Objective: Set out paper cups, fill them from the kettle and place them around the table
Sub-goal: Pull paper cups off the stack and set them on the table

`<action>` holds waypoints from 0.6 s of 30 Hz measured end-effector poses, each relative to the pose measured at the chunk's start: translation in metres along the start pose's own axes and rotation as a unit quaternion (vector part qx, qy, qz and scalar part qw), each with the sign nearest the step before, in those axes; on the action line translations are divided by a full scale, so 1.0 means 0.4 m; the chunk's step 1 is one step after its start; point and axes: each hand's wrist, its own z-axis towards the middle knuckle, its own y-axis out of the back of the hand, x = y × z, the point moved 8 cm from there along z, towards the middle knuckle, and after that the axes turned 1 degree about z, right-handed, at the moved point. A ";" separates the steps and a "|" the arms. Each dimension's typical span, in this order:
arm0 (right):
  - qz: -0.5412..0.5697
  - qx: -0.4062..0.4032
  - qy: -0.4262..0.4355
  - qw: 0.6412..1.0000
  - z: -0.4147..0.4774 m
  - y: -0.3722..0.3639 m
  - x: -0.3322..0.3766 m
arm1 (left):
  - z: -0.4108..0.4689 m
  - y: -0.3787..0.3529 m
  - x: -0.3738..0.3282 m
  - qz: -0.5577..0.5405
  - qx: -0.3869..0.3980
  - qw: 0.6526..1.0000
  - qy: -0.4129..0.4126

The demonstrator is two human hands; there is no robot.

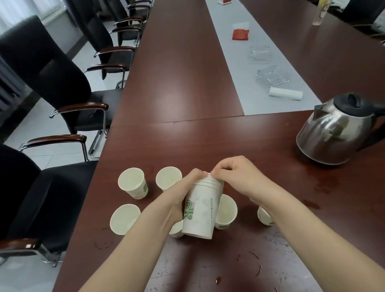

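A stack of white paper cups with green print is tilted above the dark wooden table. My left hand wraps around the stack's side. My right hand pinches the rims at the stack's top. Several single cups stand upright on the table around it: one at the far left, one behind my left hand, one at the near left, one right of the stack, one partly hidden under my right wrist. A steel kettle with a black handle stands to the right.
Glass ashtrays, a white roll and red packets lie on the grey centre strip. A tall drink cup stands far right. Black chairs line the table's left edge. Water drops spot the near tabletop.
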 end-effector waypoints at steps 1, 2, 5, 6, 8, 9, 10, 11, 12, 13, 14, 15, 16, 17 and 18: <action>-0.001 -0.003 0.002 1.000 0.001 0.005 -0.002 | 0.002 -0.009 0.000 0.000 0.003 1.000 0.005; -0.002 -0.006 0.003 1.000 0.001 0.009 -0.003 | 0.005 -0.013 0.000 -0.003 0.005 1.000 0.008; 0.003 -0.017 -0.004 1.000 0.001 0.021 -0.010 | 0.019 -0.026 -0.001 -0.008 0.013 1.000 0.009; 0.004 -0.020 -0.008 1.000 0.002 0.023 -0.013 | 0.023 -0.030 -0.001 -0.008 0.015 1.000 0.007; 0.006 -0.026 -0.014 1.000 0.004 0.026 -0.022 | 0.029 -0.037 0.001 -0.008 0.018 1.000 0.008; 0.007 -0.029 -0.016 0.999 0.004 0.027 -0.024 | 0.032 -0.039 0.003 -0.009 0.018 1.000 0.011; 0.009 -0.031 -0.016 0.999 0.004 0.027 -0.025 | 0.035 -0.039 0.004 -0.011 0.016 1.000 0.013; 0.008 -0.032 -0.017 0.999 0.005 0.028 -0.027 | 0.039 -0.038 0.006 -0.013 0.014 1.000 0.014; 0.005 -0.033 -0.016 0.999 0.006 0.029 -0.027 | 0.042 -0.037 0.008 -0.016 0.011 1.000 0.015; 0.002 -0.034 -0.015 0.999 0.005 0.031 -0.026 | 0.043 -0.037 0.010 -0.018 0.009 1.000 0.017; 0.001 -0.036 -0.014 0.999 0.005 0.033 -0.026 | 0.042 -0.038 0.009 -0.018 0.007 1.000 0.020; 0.001 -0.036 -0.013 0.999 0.004 0.034 -0.026 | 0.043 -0.039 0.010 -0.019 0.005 1.000 0.021; -0.001 -0.036 -0.010 0.999 0.003 0.034 -0.025 | 0.043 -0.040 0.009 -0.019 0.006 1.000 0.021; -0.005 -0.036 -0.007 0.999 0.002 0.034 -0.025 | 0.044 -0.041 0.010 -0.020 0.007 1.000 0.022; -0.010 -0.037 -0.004 0.999 0.002 0.033 -0.025 | 0.044 -0.041 0.012 -0.019 0.006 1.000 0.023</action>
